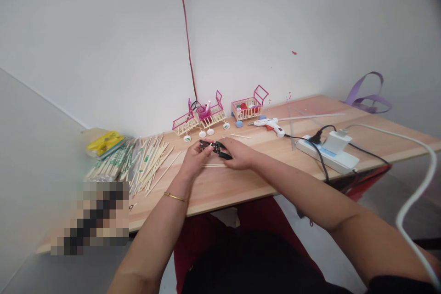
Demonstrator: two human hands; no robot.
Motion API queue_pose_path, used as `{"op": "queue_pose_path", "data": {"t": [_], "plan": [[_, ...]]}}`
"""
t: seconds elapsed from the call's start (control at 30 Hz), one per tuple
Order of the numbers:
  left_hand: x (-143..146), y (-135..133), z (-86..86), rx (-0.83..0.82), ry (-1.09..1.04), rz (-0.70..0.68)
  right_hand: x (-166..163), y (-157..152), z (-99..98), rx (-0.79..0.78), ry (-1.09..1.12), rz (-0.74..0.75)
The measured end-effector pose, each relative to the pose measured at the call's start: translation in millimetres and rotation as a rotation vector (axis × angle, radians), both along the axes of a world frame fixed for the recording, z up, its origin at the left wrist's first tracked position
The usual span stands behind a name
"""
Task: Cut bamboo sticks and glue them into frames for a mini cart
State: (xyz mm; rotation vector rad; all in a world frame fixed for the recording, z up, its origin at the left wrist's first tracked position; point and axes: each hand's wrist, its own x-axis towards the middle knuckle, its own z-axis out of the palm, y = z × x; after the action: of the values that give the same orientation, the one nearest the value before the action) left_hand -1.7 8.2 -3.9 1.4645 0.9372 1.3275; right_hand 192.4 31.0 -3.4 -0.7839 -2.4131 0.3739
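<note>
My right hand [239, 153] is closed round the dark handles of a small pair of cutting pliers [215, 147] over the wooden table [241, 183]. Its jaws point left toward my left hand [195, 158], which pinches a thin wooden stick at the jaws. Another pale stick [214, 165] lies flat on the table just under both hands. A gold bangle sits on my left wrist.
A pile of wrapped and bare chopsticks [138, 163] lies at the left, with a yellow packet [105, 143] behind it. Three small stick carts [220, 115] stand by the wall. A white glue gun [272, 124] and a power strip [327, 151] with cables lie at the right.
</note>
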Motion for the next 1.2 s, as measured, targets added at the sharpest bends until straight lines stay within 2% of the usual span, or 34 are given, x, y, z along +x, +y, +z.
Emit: {"op": "queue_pose_path", "data": {"t": [0.27, 0.47, 0.67, 0.8, 1.0, 1.2], "plan": [[-0.8, 2.0, -0.9, -0.005, 0.007, 0.014, -0.7, 0.1, -2.0, -0.009, 0.019, 0.003], [0.6, 0.4, 0.6, -0.02, -0.011, 0.022, -0.5, -3.1, -2.1, -0.043, -0.021, -0.079], [4.7, 0.3, -1.0, -0.049, -0.076, 0.046, -2.3, 0.3, -5.5, -0.015, -0.013, -0.084], [-1.7, 3.0, -4.0, -0.134, -0.114, 0.008, -3.4, 1.1, -6.5, -0.026, 0.011, -0.091], [-14.8, 6.4, -8.9, -0.236, -0.034, -0.072, -3.2, 2.1, -7.9, -0.044, 0.073, -0.092], [-18.3, 3.6, -7.0, -0.354, 0.013, -0.136, -1.1, 4.3, -3.5, -0.08, 0.207, -0.109]]}}
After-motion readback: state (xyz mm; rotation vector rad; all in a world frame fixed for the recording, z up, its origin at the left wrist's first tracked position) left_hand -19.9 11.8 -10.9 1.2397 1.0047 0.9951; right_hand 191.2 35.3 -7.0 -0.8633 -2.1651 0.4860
